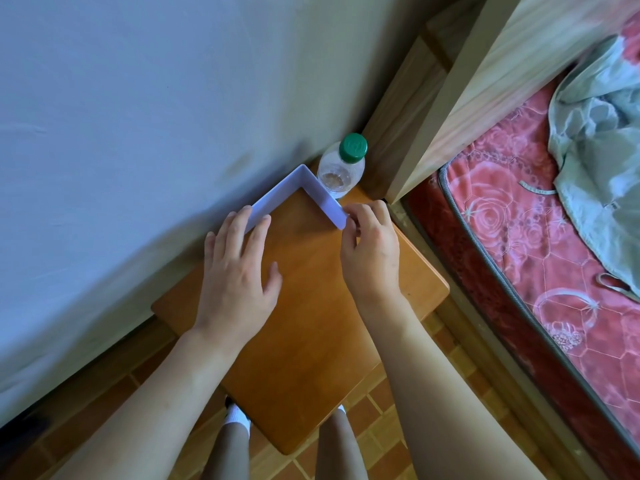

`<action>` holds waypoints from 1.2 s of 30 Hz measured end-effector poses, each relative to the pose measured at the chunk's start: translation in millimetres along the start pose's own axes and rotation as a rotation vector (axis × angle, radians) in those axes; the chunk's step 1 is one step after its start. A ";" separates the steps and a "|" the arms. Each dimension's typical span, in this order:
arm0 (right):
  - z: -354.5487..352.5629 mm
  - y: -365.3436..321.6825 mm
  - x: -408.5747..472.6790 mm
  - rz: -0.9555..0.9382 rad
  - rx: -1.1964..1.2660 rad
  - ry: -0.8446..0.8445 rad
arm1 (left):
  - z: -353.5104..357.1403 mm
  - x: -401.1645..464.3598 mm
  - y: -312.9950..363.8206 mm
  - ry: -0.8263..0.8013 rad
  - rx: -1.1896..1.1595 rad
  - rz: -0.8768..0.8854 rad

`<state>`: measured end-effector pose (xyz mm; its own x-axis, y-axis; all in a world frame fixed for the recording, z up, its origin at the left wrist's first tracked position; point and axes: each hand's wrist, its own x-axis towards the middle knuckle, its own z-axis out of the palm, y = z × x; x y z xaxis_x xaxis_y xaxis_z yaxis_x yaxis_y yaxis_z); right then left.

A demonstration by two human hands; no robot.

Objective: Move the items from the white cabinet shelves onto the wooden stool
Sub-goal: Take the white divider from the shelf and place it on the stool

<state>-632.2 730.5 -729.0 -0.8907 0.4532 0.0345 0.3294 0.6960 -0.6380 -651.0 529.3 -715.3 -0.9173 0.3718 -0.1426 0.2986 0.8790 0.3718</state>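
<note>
Fingertips of the right hand [369,251] pinch the near end of one arm of a pale lilac L-shaped plastic piece [304,188], a narrow grip closed on that end. The left hand [239,275] lies flat and spread, fingers resting on the end of the other arm, not closed around it. This angled piece stands on edge at the far corner of the brown wooden stool [311,323], its bend pointing away from the person toward the corner where wall meets bed frame, its two arms running back toward the hands. Just beyond the bend, touching or nearly so, a clear plastic bottle with a green cap [341,171] stands upright on the stool's far corner.
</note>
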 end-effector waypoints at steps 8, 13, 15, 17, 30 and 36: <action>-5.7 0.2 -3.9 0.010 -0.060 -0.033 | -0.4 0.6 2.0 0.001 0.005 -0.005; -13.0 1.9 -5.4 0.003 -0.100 -0.016 | -4.5 -1.0 5.9 0.026 0.000 -0.005; -15.6 2.1 -7.2 0.000 -0.097 -0.013 | -7.2 -3.8 8.1 0.035 -0.004 -0.001; -19.2 2.1 -9.6 -0.003 -0.094 -0.010 | -9.6 -8.3 11.4 0.034 -0.007 0.005; -91.6 -13.2 -31.2 0.020 -0.052 0.010 | -46.3 -24.3 73.8 0.039 -0.062 0.079; -151.8 -11.6 -42.4 0.091 -0.079 0.063 | -67.3 -18.4 133.1 0.077 -0.191 0.244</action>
<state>-550.8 787.8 -606.2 -0.8353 0.5491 0.0293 0.4338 0.6907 -0.5785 -612.1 619.3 -601.5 -0.8439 0.5351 0.0388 0.4642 0.6921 0.5528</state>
